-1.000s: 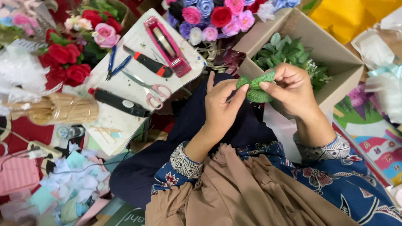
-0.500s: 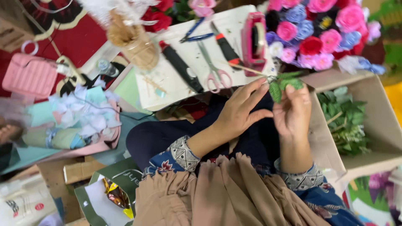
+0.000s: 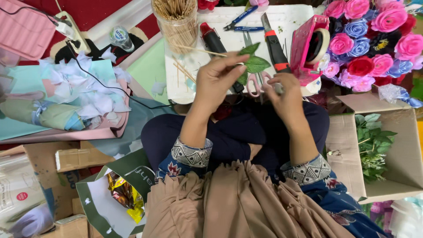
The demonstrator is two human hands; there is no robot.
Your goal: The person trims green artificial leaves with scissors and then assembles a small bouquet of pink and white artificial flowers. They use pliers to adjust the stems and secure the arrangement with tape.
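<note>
My left hand [image 3: 216,81] pinches a sprig of green artificial leaves [image 3: 252,61] between thumb and fingertips, above a white work board [image 3: 189,86]. To the right and apart from the leaves, my right hand [image 3: 286,94] hovers with curled fingers over pink-handled scissors [image 3: 254,84]. It sits beside a pink tape dispenser [image 3: 308,44]. Something small and pale shows at its fingertips; I cannot make out what it is. Both forearms rest over my dark-clothed lap.
The board holds a jar of wooden sticks [image 3: 178,22], a black glue gun [image 3: 212,39], blue pliers [image 3: 240,20] and a cutter knife [image 3: 274,46]. Foam roses [image 3: 365,35] are piled at the upper right. A cardboard box [image 3: 343,141] of green leaves [image 3: 374,145] stands right; wrapping paper [image 3: 79,92] lies left.
Both hands held the leaves together before; now only my left hand has them, and my right hand has come off toward the scissors and tape dispenser. The view has swung left over the board.
</note>
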